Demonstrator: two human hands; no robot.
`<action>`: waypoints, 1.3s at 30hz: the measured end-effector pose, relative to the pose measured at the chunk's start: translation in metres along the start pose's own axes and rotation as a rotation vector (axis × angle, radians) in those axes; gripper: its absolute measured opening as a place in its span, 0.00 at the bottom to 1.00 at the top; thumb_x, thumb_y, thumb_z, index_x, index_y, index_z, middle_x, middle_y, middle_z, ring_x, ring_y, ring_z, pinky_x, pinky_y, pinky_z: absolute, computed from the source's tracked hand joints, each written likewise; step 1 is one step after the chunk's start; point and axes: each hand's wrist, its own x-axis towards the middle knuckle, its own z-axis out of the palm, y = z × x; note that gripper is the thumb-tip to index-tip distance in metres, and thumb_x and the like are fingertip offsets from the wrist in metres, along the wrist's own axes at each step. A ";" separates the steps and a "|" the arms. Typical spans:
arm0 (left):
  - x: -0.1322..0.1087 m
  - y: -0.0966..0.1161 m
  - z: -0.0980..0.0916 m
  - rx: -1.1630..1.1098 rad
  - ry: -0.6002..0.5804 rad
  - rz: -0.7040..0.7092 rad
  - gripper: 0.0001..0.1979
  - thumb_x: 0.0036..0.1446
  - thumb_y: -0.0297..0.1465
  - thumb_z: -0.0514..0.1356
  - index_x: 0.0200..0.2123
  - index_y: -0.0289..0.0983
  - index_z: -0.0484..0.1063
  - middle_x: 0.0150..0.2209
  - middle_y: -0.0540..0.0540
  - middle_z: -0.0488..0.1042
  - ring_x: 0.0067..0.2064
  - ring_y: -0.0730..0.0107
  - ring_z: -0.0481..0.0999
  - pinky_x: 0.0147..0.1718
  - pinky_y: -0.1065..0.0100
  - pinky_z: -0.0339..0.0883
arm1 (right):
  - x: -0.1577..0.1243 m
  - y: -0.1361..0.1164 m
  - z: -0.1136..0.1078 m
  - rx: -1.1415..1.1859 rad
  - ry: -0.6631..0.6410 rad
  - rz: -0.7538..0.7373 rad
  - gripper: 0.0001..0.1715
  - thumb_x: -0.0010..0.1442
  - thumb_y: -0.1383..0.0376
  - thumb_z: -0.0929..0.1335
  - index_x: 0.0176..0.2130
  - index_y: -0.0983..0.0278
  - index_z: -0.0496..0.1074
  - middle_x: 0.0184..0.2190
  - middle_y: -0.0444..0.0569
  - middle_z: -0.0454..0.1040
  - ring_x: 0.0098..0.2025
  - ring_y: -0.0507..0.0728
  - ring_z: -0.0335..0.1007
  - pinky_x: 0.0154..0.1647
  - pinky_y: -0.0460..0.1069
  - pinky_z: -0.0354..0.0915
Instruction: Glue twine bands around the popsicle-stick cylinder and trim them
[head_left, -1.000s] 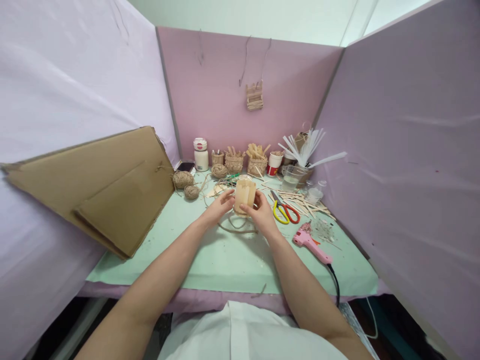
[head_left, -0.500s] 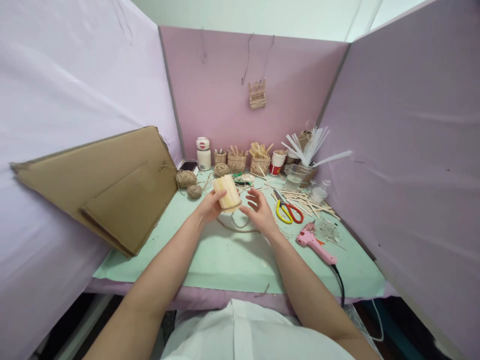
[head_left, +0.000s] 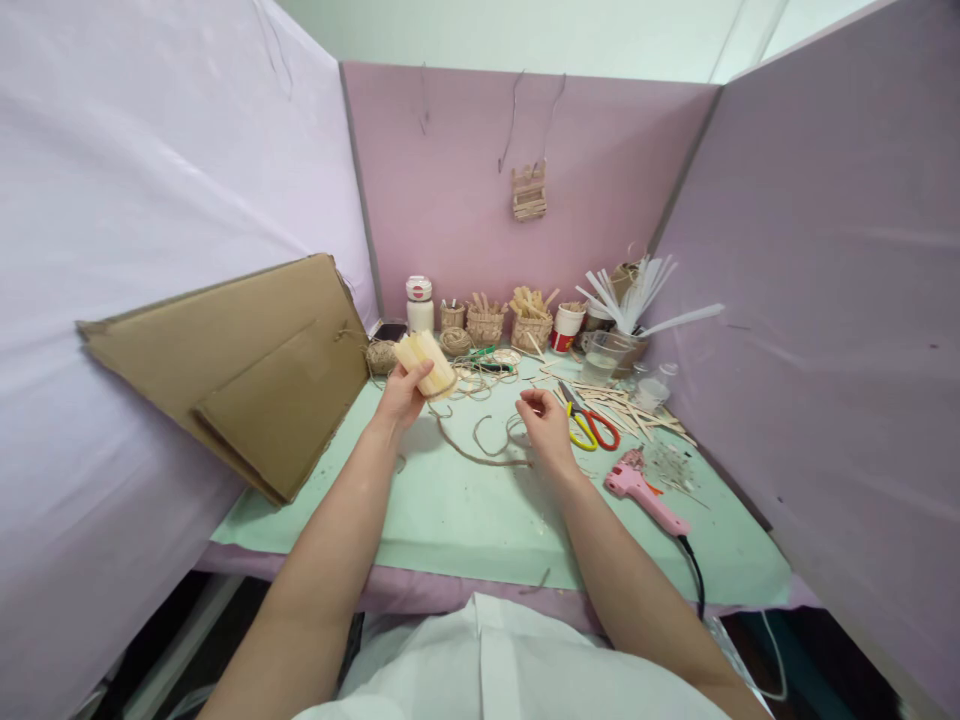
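My left hand [head_left: 403,396] grips a small cup made of pale wooden sticks [head_left: 427,362], held tilted above the table. A band of twine runs round the cup's lower rim. From near the cup, a loose length of twine [head_left: 474,457] curves across the tabletop toward my right hand [head_left: 546,428]. That hand is over the table with its fingers curled in and the thumb near them; whatever may be between them is too small to make out. Just beyond it lie scissors [head_left: 585,420] with one yellow and one red handle.
A pink glue gun [head_left: 645,492] with a black cord lies at the right. Loose sticks [head_left: 637,408] are scattered behind it. Along the back stand a white bottle [head_left: 420,306], stick-filled baskets [head_left: 531,331] and a clear cup [head_left: 602,358]. Cardboard [head_left: 262,370] leans at the left.
My left hand has moved left with the stick cup and tipped it further. My right hand has drawn away from the cup to the right, its fingers now more curled.
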 end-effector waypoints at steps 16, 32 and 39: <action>0.016 -0.002 -0.015 0.189 0.349 0.214 0.32 0.35 0.33 0.73 0.46 0.40 0.66 0.51 0.42 0.73 0.53 0.57 0.72 0.49 0.62 0.68 | -0.041 -0.024 0.074 -0.816 -0.532 -0.237 0.05 0.56 0.66 0.68 0.33 0.66 0.74 0.40 0.60 0.75 0.48 0.65 0.66 0.49 0.57 0.54; -0.011 -0.018 0.006 0.359 -0.316 -0.103 0.37 0.35 0.31 0.73 0.51 0.37 0.66 0.47 0.41 0.74 0.46 0.58 0.74 0.49 0.55 0.67 | 0.031 -0.052 -0.007 0.734 -0.165 0.154 0.14 0.48 0.56 0.72 0.29 0.58 0.65 0.24 0.38 0.65 0.22 0.48 0.57 0.25 0.45 0.58; -0.015 -0.027 0.010 0.447 -0.377 -0.126 0.38 0.36 0.31 0.73 0.53 0.36 0.66 0.48 0.40 0.73 0.48 0.59 0.73 0.50 0.56 0.65 | 0.016 -0.027 0.004 0.676 -0.189 0.244 0.17 0.46 0.56 0.74 0.28 0.60 0.65 0.21 0.37 0.65 0.21 0.48 0.57 0.25 0.45 0.59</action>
